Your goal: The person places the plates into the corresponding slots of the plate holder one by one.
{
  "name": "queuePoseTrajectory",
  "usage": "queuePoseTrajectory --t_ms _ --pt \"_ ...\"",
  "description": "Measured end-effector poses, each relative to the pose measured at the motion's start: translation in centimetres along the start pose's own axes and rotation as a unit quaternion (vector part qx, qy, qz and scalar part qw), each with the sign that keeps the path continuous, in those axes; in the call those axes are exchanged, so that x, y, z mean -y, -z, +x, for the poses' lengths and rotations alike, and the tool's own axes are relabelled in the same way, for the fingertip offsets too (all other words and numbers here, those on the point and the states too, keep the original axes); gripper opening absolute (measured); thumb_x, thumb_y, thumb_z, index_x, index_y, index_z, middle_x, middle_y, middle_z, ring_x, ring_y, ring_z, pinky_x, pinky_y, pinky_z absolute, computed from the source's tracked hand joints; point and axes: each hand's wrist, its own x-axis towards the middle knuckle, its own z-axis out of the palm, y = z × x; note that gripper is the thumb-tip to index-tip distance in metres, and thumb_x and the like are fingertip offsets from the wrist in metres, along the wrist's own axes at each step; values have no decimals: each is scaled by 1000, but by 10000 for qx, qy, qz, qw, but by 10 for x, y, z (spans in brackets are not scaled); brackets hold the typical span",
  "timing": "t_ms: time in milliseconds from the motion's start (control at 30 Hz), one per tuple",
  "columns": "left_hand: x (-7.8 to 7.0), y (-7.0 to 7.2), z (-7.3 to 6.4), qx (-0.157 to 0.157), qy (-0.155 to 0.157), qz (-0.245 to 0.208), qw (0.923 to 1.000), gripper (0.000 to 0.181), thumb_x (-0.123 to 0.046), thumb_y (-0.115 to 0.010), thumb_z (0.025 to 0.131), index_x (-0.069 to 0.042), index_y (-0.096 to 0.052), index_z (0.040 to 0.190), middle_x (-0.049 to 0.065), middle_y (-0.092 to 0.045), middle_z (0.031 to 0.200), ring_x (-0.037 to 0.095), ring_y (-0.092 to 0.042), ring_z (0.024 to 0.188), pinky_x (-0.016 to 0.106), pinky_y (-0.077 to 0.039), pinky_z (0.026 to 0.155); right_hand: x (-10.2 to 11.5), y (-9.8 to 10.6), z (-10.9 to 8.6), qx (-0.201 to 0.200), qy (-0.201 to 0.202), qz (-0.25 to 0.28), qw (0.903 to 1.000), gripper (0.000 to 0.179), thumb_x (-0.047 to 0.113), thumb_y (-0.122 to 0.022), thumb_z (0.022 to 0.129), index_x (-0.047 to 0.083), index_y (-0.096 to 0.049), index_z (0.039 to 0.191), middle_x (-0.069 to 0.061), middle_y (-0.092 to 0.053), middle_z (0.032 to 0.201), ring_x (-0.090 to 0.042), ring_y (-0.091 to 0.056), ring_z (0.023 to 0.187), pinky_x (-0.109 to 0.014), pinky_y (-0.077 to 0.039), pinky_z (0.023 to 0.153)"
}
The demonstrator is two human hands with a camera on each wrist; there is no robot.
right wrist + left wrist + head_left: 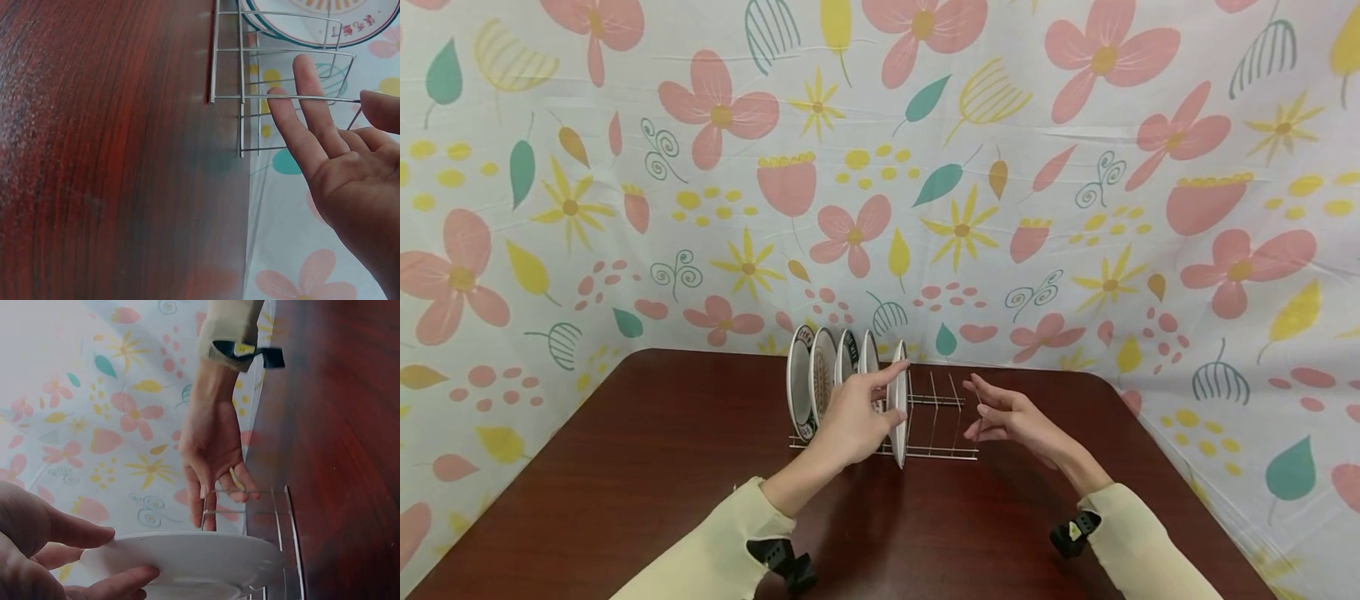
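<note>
A wire dish rack (955,457) stands on the table with several round plates upright in a row on its left part. My left hand (853,421) grips the rightmost plate (900,446) by its rim, thumb and fingers at its edge. In the left wrist view this plate (206,553) shows a plain white face, with fingertips (147,575) against it. At the rack's right end, my right hand (1018,421) holds the end wire between thumb and fingers; the right wrist view shows that wire (306,97) crossing the fingers.
Left of the held plate stand patterned plates, among them a plate (800,383) with a dark-decorated rim at the far left. A dark red-brown wooden table (625,475) carries the rack. Behind it hangs a flowered cloth (850,125).
</note>
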Motion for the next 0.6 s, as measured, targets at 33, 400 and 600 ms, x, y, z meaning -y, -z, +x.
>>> queuePoseTrajectory --t_ms 33,400,600 --pt "0 0 2 9 11 29 10000 66 0 -79 89 -26 -64 148 17 -60 147 34 -65 125 25 -44 47 0 0 0 -8 -4 1 10000 66 8 -43 114 7 -7 169 -20 -13 173 -37 -71 105 -50 -56 99" --pt "4 -1 27 81 392 -403 9984 72 3 -83 88 -19 -58 152 31 -62 136 22 -76 69 32 -62 59 -2 0 0 43 110 51 9999 68 11 -45 114 5 -6 168 -24 -12 172 -35 -72 103 -48 -58 97" --pt "2 1 36 178 572 -387 9975 70 3 -83 88 -16 -60 151 33 -61 135 19 -71 52 33 -61 54 -3 1 0 -24 16 84 10000 68 13 -48 113 8 -9 169 -19 -16 173 -34 -72 103 -48 -57 97"
